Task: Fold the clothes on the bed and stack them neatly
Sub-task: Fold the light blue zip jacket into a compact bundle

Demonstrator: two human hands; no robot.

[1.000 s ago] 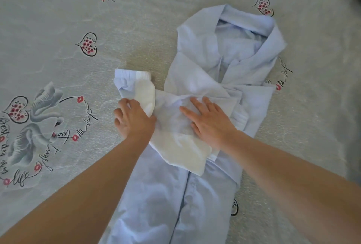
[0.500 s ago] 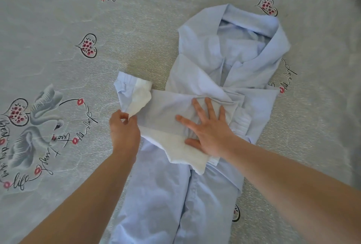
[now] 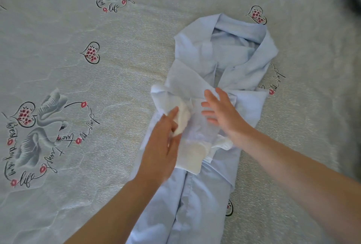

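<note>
A pale blue shirt (image 3: 197, 200) lies lengthwise on the bed (image 3: 97, 77), its collar (image 3: 242, 34) at the far end and its button front running back toward me. The sides are folded in, so the body forms a narrow strip, and one sleeve (image 3: 197, 124) lies crosswise over the chest, showing a whitish inner side.

My left hand (image 3: 162, 146) is on the left end of that sleeve. Its grip is clamped: the thumb and fingers pinch a bunched white fold of the cloth and hold it above the shirt's left edge.

My right hand (image 3: 224, 114) is over the middle of the sleeve, just below the collar opening. Its grip is apart, fingers straight and spread, pointing left toward the other hand. I cannot tell whether the palm presses the cloth or hovers just over it.

The bed cover is grey-green, printed with swans (image 3: 45, 126), hearts (image 3: 91, 53) and script.
</note>
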